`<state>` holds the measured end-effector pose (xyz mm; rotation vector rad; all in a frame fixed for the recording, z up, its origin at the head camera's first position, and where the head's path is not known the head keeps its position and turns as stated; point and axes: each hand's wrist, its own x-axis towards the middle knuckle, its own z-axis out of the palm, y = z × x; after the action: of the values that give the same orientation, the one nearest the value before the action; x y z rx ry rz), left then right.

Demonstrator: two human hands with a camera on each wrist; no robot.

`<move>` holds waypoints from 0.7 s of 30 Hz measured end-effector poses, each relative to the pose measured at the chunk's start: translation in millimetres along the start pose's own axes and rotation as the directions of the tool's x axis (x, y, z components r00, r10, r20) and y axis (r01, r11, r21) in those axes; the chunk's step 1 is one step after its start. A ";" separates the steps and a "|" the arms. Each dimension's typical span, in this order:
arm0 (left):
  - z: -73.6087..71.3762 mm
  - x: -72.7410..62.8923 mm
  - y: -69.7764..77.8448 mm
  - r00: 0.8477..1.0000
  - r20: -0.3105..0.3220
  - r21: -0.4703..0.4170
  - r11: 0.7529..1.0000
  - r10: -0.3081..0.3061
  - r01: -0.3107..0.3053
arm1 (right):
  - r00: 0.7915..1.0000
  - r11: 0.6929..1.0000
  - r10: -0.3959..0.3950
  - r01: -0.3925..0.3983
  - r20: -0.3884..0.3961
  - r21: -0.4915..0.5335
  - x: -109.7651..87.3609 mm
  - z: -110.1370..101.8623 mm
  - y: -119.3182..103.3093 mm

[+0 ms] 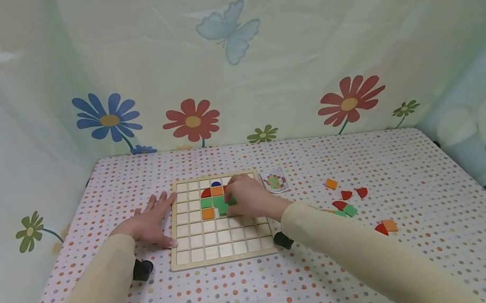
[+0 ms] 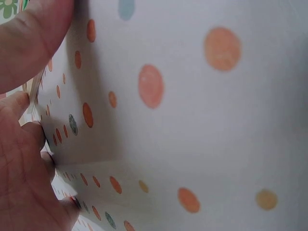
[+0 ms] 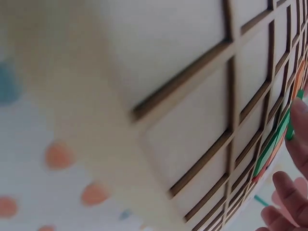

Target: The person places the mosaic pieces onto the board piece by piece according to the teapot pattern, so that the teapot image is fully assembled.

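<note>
A wooden grid board (image 1: pixel 224 259) lies on the dotted table. Along its left edge rests my left hand (image 1: pixel 151 223), fingers spread, the thumb and fingertips at the frame; it holds nothing. My right hand (image 1: pixel 251 198) is over the upper part of the board and pinches a green square tile (image 3: pixel 290 129) between thumb and finger. That tile is tilted above the grid cells. Set in the cells around it are a blue piece (image 1: pixel 216 184), a red quarter-circle tile (image 1: pixel 206 193), orange square tiles (image 1: pixel 207 213) and green square tiles (image 1: pixel 206 202). The right hand partly hides some tiles.
A small picture card (image 1: pixel 274 181) lies against the board's right side. Farther right are loose tiles: an orange square (image 1: pixel 331 183), red quarter circles (image 1: pixel 362 192), a green square (image 1: pixel 350 210) and another orange square (image 1: pixel 389 225). A patterned curtain (image 1: pixel 282 70) hangs behind the table.
</note>
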<state>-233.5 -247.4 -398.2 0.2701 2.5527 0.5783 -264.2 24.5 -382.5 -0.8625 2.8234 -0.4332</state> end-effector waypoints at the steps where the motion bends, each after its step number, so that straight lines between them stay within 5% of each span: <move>1: 0.3 0.3 0.0 1.000 -0.001 -0.001 1.000 0.000 0.000 | 1.000 1.000 0.002 -0.002 0.004 -0.018 1.0 0.1 -1.8; 21: 2.3 1.7 -1.8 1.000 -0.009 -0.017 1.000 -0.009 0.008 | 1.000 0.994 0.001 0.002 0.030 -0.107 6.2 4.7 -16.0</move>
<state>-233.9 -247.7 -401.5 0.2512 2.5550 0.5986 -259.8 7.2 -382.3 -0.8818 2.8410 -0.2693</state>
